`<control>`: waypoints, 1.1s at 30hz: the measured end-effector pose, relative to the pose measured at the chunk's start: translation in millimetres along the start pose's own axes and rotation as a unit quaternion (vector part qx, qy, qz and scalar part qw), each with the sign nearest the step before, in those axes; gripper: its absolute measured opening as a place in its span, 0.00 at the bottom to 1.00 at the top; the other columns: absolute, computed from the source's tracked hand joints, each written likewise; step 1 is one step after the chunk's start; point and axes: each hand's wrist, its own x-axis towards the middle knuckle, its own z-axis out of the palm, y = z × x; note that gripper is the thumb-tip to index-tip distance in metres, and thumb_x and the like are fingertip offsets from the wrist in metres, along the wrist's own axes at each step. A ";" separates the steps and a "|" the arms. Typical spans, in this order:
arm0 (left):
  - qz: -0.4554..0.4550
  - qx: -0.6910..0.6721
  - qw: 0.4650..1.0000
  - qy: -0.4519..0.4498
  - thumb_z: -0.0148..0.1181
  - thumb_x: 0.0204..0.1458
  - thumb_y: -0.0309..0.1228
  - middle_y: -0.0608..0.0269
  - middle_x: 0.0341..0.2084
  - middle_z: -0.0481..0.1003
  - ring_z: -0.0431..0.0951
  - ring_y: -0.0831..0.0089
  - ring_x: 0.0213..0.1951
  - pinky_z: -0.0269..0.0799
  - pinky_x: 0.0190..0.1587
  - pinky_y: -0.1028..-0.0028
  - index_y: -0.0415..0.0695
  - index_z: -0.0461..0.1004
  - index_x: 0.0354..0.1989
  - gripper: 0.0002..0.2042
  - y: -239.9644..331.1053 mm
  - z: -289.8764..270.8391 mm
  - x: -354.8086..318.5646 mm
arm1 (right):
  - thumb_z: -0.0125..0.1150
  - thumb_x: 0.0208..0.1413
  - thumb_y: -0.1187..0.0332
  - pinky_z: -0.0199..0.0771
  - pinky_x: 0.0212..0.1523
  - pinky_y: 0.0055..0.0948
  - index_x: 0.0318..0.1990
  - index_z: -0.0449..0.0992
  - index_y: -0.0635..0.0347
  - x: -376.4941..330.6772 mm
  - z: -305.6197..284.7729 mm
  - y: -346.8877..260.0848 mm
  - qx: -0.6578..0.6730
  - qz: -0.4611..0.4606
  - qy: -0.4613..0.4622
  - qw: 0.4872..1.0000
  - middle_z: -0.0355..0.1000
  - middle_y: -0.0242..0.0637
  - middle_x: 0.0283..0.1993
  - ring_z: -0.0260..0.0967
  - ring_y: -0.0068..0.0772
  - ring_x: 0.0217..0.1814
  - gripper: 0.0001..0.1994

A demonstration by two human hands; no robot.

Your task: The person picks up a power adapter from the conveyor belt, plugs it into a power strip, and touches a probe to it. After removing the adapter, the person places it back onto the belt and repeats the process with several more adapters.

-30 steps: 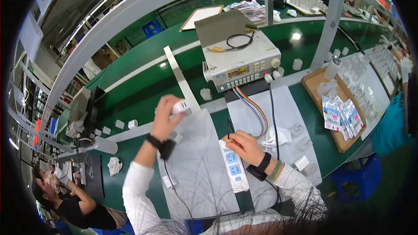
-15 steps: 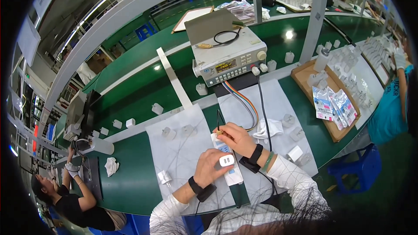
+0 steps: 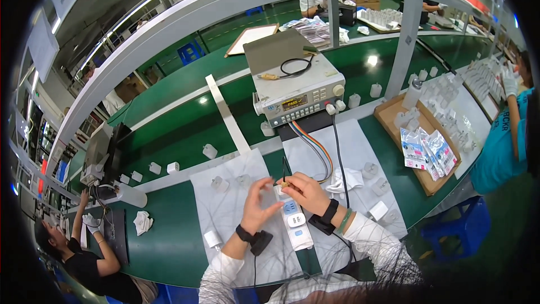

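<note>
The rounded charger faces the camera on the plastic power strip, long axis toward upper left, left hand spread wide, right hand pinching a brassy probe.

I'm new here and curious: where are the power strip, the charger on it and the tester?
Power strip (image 3: 289, 207), head view: on a blue socket.
Charger (image 3: 296, 219), head view: on its face with ports.
Tester (image 3: 295, 103), head view: on its screen.

Green surface carrying two white sheets, one on each side of the right hand's fingers. Beneath and nearer than these fingers, a power strip lies along the gap between the sheets; a crumpled cloth rests well to their left, a cardboard tray well to their right.
</note>
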 end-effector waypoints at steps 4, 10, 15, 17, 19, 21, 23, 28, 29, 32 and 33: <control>0.059 0.075 0.995 0.006 0.69 0.42 0.30 0.58 0.46 0.72 0.70 0.63 0.49 0.67 0.50 0.70 0.44 0.72 0.51 0.25 -8.6 18.1 17.1 | 0.58 0.56 0.71 0.68 0.35 0.25 0.42 0.77 0.65 1.3 -5.2 -1.6 -0.004 -0.053 0.034 0.998 0.69 0.37 0.33 0.68 0.29 0.32 0.09; 0.076 0.073 0.994 0.001 0.68 0.43 0.30 0.58 0.43 0.74 0.69 0.60 0.49 0.65 0.53 0.67 0.46 0.75 0.49 0.21 -19.4 20.2 18.2 | 0.59 0.55 0.72 0.65 0.31 0.23 0.41 0.77 0.65 -18.0 -34.9 -50.6 0.066 0.045 0.009 0.997 0.69 0.36 0.31 0.66 0.24 0.28 0.08; 0.074 0.058 0.996 -0.003 0.68 0.43 0.28 0.58 0.44 0.73 0.70 0.63 0.50 0.67 0.52 0.69 0.44 0.74 0.49 0.21 -20.6 18.5 19.7 | 0.60 0.53 0.72 0.62 0.26 0.23 0.40 0.78 0.62 -49.7 -30.3 -54.2 0.017 0.093 -0.073 0.993 0.69 0.34 0.29 0.63 0.22 0.24 0.08; 0.072 0.055 0.996 -0.004 0.67 0.43 0.28 0.58 0.44 0.73 0.70 0.63 0.50 0.67 0.53 0.69 0.44 0.74 0.49 0.21 -20.8 17.9 18.7 | 0.61 0.53 0.72 0.62 0.25 0.23 0.40 0.78 0.61 -54.3 -27.4 -53.9 -0.003 0.096 -0.088 0.991 0.69 0.34 0.29 0.63 0.22 0.23 0.08; 0.075 0.054 0.996 -0.004 0.67 0.43 0.27 0.58 0.45 0.72 0.70 0.63 0.49 0.66 0.53 0.69 0.44 0.74 0.50 0.22 -17.9 16.1 19.7 | 0.61 0.53 0.71 0.62 0.25 0.23 0.41 0.78 0.60 -53.0 -26.2 -57.5 -0.040 0.077 -0.080 0.993 0.68 0.34 0.28 0.63 0.23 0.22 0.08; 0.089 0.036 0.995 0.024 0.67 0.44 0.28 0.58 0.44 0.73 0.70 0.63 0.49 0.66 0.52 0.69 0.45 0.74 0.51 0.22 -9.3 13.9 21.2 | 0.62 0.53 0.71 0.62 0.25 0.23 0.41 0.79 0.59 -51.8 -24.3 -56.7 -0.056 0.061 -0.076 0.994 0.68 0.34 0.28 0.63 0.24 0.22 0.09; 0.118 -0.005 0.990 0.073 0.65 0.46 0.31 0.60 0.41 0.73 0.69 0.61 0.47 0.66 0.52 0.69 0.47 0.73 0.52 0.22 2.1 10.2 23.0 | 0.63 0.52 0.70 0.66 0.26 0.23 0.42 0.78 0.58 -54.1 -21.3 -54.2 -0.045 0.056 -0.075 0.995 0.68 0.34 0.28 0.65 0.25 0.23 0.10; 0.177 0.182 0.967 0.032 0.60 0.47 0.27 0.57 0.42 0.73 0.72 0.61 0.45 0.69 0.45 0.68 0.49 0.70 0.57 0.24 51.4 -52.2 115.3 | 0.65 0.52 0.68 0.69 0.28 0.23 0.44 0.78 0.56 -52.2 -19.9 -47.5 -0.021 0.069 -0.103 0.992 0.69 0.33 0.30 0.68 0.27 0.25 0.11; 0.170 0.251 0.953 0.012 0.60 0.46 0.27 0.57 0.40 0.74 0.74 0.60 0.43 0.70 0.44 0.67 0.49 0.71 0.54 0.23 55.7 -62.4 139.8 | 0.65 0.52 0.68 0.69 0.28 0.23 0.44 0.78 0.56 -53.3 -22.9 -52.6 -0.024 0.057 -0.101 0.993 0.69 0.33 0.30 0.68 0.27 0.25 0.11; 0.107 0.462 0.880 -0.019 0.60 0.44 0.29 0.58 0.34 0.77 0.77 0.55 0.38 0.73 0.41 0.62 0.48 0.73 0.47 0.18 30.9 -76.2 201.8 | 0.65 0.53 0.68 0.69 0.28 0.23 0.45 0.78 0.55 -55.2 -18.6 -44.3 -0.021 0.048 -0.122 0.991 0.70 0.33 0.32 0.69 0.27 0.27 0.12; 0.072 0.517 0.851 -0.059 0.60 0.43 0.30 0.59 0.34 0.78 0.78 0.56 0.38 0.74 0.40 0.61 0.49 0.74 0.46 0.17 20.0 -69.2 218.1 | 0.65 0.53 0.68 0.69 0.28 0.23 0.45 0.78 0.55 -57.3 -18.9 -38.6 -0.022 0.047 -0.119 0.992 0.70 0.33 0.32 0.69 0.27 0.27 0.12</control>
